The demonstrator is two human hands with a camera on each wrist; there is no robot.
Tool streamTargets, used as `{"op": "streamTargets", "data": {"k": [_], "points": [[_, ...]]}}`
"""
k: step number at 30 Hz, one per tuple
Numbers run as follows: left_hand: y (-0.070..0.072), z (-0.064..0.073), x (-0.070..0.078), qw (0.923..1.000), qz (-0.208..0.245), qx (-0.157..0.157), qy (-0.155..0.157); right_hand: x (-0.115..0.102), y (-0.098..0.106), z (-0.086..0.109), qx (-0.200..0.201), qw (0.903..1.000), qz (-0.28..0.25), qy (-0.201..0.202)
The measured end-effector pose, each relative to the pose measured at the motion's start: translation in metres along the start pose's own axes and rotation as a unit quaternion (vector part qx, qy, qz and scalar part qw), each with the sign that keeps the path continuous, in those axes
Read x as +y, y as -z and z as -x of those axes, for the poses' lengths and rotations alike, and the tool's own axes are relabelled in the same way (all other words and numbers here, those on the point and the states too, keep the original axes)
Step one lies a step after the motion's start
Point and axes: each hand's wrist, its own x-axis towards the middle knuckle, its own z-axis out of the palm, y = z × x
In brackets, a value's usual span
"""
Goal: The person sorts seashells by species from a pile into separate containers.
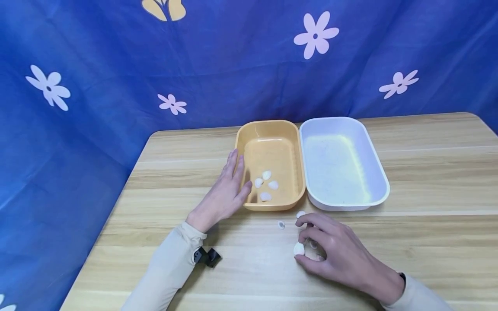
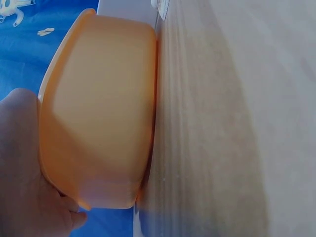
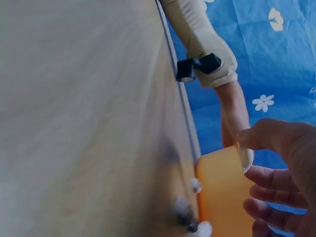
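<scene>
My right hand [image 1: 338, 250] pinches a small white seashell [image 1: 299, 249] between thumb and fingertips, just above the table. In the right wrist view this shell [image 3: 245, 157] shows edge-on. Under and beside that hand lie more shells, partly hidden by the fingers; one loose shell [image 1: 281, 224] is to its left and another [image 1: 301, 214] sits near the tray edge. With fingers extended, my left hand [image 1: 225, 190] rests at the left side of the orange tray [image 1: 268, 207]. Several white shells [image 1: 273, 185] lie on the tray's floor, toward the near end.
A white tray [image 1: 346, 206] stands against the orange tray's right side, with no shells seen in it. Both are on a wooden table [image 1: 439, 242] toward its back edge. A blue flowered curtain [image 1: 241, 56] hangs behind and to the left.
</scene>
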Motion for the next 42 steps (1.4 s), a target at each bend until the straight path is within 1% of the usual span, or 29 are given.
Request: {"op": "streamTargets", "data": {"k": [2, 5, 10, 15, 17, 22, 25, 29, 36, 42], "points": [[0.0, 0.0, 0.0, 1.0, -0.001, 0.002, -0.003, -0.003, 0.002, -0.003, 0.008, 0.9999, -0.009, 0.01], [-0.001, -0.001, 0.0, 1.0, -0.003, 0.004, -0.004, -0.004, 0.007, -0.008, 0.034, 0.9987, -0.013, 0.034], [-0.001, 0.0, -0.001, 1.0, -0.004, 0.003, -0.001, -0.002, 0.015, -0.02, 0.064, 0.996, -0.007, 0.063], [0.0, 0.001, 0.0, 0.9999, -0.013, -0.002, 0.0, 0.005, 0.025, -0.035, 0.054, 0.9974, 0.011, 0.046], [0.001, 0.001, 0.0, 0.9998, -0.019, -0.004, 0.001, 0.009, 0.028, -0.043, 0.051, 0.9981, 0.015, 0.032], [0.002, 0.0, 0.001, 0.9997, -0.022, -0.008, 0.003, 0.019, 0.03, -0.064, 0.072, 0.9969, 0.026, 0.022], [0.002, 0.0, 0.001, 0.9998, -0.019, -0.009, 0.004, 0.027, 0.027, -0.076, 0.079, 0.9956, 0.042, 0.027], [0.002, 0.0, 0.001, 0.9999, -0.016, -0.007, 0.001, 0.039, 0.019, -0.085, 0.07, 0.9955, 0.06, 0.023], [0.002, 0.0, 0.001, 0.9999, -0.013, -0.004, -0.001, 0.047, 0.008, -0.093, 0.026, 0.9968, 0.072, -0.023], [0.003, -0.001, 0.0, 0.9999, -0.013, -0.003, -0.002, 0.05, 0.005, -0.1, -0.006, 0.9934, 0.099, -0.058]]}}
